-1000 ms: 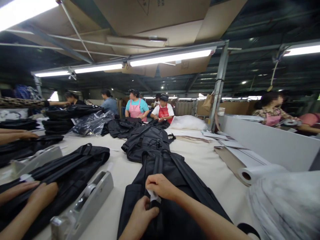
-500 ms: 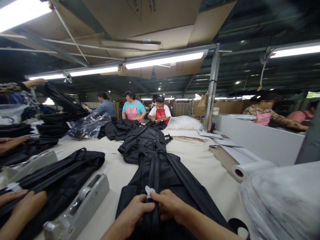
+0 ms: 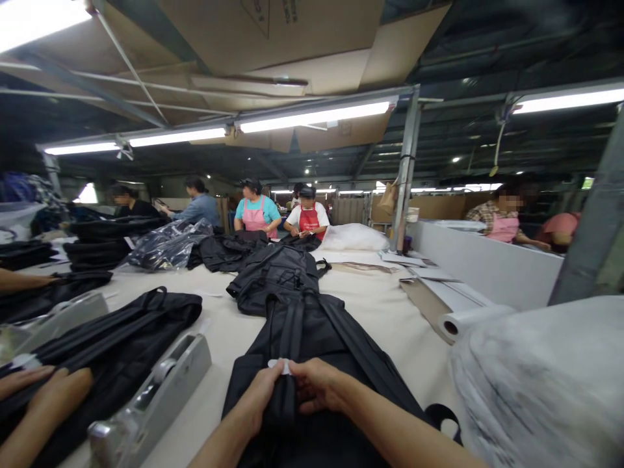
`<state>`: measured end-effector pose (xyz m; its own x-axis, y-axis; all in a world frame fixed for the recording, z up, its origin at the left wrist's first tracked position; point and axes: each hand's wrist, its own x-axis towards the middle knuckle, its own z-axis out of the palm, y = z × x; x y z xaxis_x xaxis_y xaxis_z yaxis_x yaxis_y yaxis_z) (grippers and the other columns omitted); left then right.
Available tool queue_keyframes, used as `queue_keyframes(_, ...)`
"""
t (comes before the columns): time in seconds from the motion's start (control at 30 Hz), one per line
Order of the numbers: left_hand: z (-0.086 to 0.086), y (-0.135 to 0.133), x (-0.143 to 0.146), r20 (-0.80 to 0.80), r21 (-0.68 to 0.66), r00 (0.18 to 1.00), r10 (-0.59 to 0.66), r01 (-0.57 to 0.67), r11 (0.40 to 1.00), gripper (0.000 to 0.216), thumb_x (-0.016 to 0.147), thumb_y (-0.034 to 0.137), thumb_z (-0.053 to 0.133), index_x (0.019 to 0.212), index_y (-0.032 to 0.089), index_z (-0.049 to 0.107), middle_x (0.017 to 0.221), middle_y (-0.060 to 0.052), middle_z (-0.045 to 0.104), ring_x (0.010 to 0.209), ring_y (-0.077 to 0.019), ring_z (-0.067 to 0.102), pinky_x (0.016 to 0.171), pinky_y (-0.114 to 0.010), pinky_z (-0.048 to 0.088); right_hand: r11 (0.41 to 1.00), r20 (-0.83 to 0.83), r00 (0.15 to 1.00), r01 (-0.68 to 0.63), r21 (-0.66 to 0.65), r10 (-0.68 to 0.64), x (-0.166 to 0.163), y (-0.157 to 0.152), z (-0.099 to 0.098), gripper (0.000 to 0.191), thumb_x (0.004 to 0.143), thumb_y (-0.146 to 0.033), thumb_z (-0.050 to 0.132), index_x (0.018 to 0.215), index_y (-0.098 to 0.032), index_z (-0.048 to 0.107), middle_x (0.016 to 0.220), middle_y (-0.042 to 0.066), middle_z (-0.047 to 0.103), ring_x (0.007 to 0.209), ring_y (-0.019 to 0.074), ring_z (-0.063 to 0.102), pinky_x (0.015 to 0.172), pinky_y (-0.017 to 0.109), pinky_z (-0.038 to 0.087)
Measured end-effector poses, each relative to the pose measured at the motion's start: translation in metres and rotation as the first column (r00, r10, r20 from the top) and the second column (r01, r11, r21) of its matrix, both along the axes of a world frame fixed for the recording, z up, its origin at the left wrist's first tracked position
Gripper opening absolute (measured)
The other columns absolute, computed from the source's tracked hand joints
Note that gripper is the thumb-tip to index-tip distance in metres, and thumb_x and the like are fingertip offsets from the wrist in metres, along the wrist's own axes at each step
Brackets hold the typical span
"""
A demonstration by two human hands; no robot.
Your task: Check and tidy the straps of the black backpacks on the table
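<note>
A black bag (image 3: 316,338) lies flat in front of me on the cream table (image 3: 385,312), its two straps (image 3: 292,325) running away from me. My left hand (image 3: 260,396) and my right hand (image 3: 316,387) are both closed around the gathered straps near the bag's front. Between their fingertips sits a small white piece of tape (image 3: 279,365) wrapped on the straps. Another black backpack (image 3: 277,276) lies just beyond.
A grey tape dispenser (image 3: 156,396) lies left of my arm. Beside it a co-worker's hands (image 3: 43,396) rest on another black bag (image 3: 121,331). A white paper roll (image 3: 468,318) and a white bundle (image 3: 541,383) are at right. Several people stand at the far end.
My hands slid down the straps and came together. The white tape, held up loose before, is now pressed flat around the straps. The person at far left lowered a raised bag.
</note>
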<state>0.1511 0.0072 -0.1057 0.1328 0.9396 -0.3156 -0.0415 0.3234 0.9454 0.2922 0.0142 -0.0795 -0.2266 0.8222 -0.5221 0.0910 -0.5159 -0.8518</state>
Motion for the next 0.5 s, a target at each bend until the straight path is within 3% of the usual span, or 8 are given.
queue_keyframes(0.17, -0.005, -0.002, 0.002, -0.082, 0.089, 0.995, 0.052, -0.045, 0.995, 0.055, 0.061, 0.063, 0.065, 0.079, 0.012, 0.066, 0.076, -0.01, 0.071, 0.086, -0.0273, 0.066, 0.078, -0.032, 0.049, 0.986, 0.053, 0.998, 0.03, 0.166, -0.039, -0.009, -0.009, -0.002, 0.025, 0.082, -0.034, 0.055, 0.067, -0.014, 0.058, 0.062, -0.003, 0.053, 0.049, 0.007, 0.046, 0.053, 0.022, 0.041)
queue_keyframes(0.27, 0.005, -0.008, 0.001, -0.146, 0.089, 0.989, 0.04, -0.027, 0.996, 0.054, 0.069, 0.064, 0.057, 0.083, 0.012, 0.066, 0.075, -0.009, 0.07, 0.086, -0.0258, 0.066, 0.076, -0.032, 0.049, 0.983, 0.087, 0.995, -0.06, 0.174, 0.045, -0.006, -0.011, 0.008, 0.03, 0.083, -0.039, 0.053, 0.069, -0.013, 0.06, 0.066, 0.001, 0.058, 0.05, 0.0092, 0.052, 0.053, 0.025, 0.045)
queue_keyframes(0.4, 0.036, -0.027, -0.01, -0.313, 0.087, 0.949, -0.03, 0.06, 0.994, 0.052, 0.073, 0.06, 0.055, 0.088, 0.012, 0.067, 0.076, -0.01, 0.069, 0.085, -0.0292, 0.065, 0.078, -0.041, 0.05, 0.926, 0.35, 0.92, -0.277, 0.255, 0.179, 0.052, -0.017, 0.046, 0.047, 0.082, -0.054, 0.05, 0.07, -0.011, 0.063, 0.071, 0.009, 0.064, 0.052, 0.0155, 0.059, 0.049, 0.028, 0.045)
queue_keyframes(0.47, 0.041, -0.042, -0.02, -0.472, 0.283, 0.879, 0.062, 0.085, 0.955, 0.046, 0.072, 0.051, 0.06, 0.099, 0.014, 0.066, 0.099, -0.012, 0.068, 0.101, -0.0304, 0.06, 0.092, -0.043, 0.044, 0.854, 0.547, 0.834, -0.333, 0.4, 0.069, 0.101, -0.024, 0.069, 0.044, 0.083, -0.053, 0.047, 0.076, -0.013, 0.063, 0.077, 0.008, 0.066, 0.059, 0.0157, 0.06, 0.051, 0.025, 0.044)
queue_keyframes(0.5, 0.038, -0.05, -0.024, -0.564, 0.496, 0.8, 0.206, 0.128, 0.859, 0.046, 0.074, 0.047, 0.06, 0.108, 0.017, 0.063, 0.114, -0.011, 0.064, 0.11, -0.0291, 0.056, 0.099, -0.042, 0.04, 0.823, 0.614, 0.789, -0.34, 0.455, -0.013, 0.127, -0.03, 0.078, 0.041, 0.085, -0.051, 0.045, 0.078, -0.014, 0.063, 0.079, 0.008, 0.067, 0.063, 0.0156, 0.061, 0.052, 0.024, 0.043)
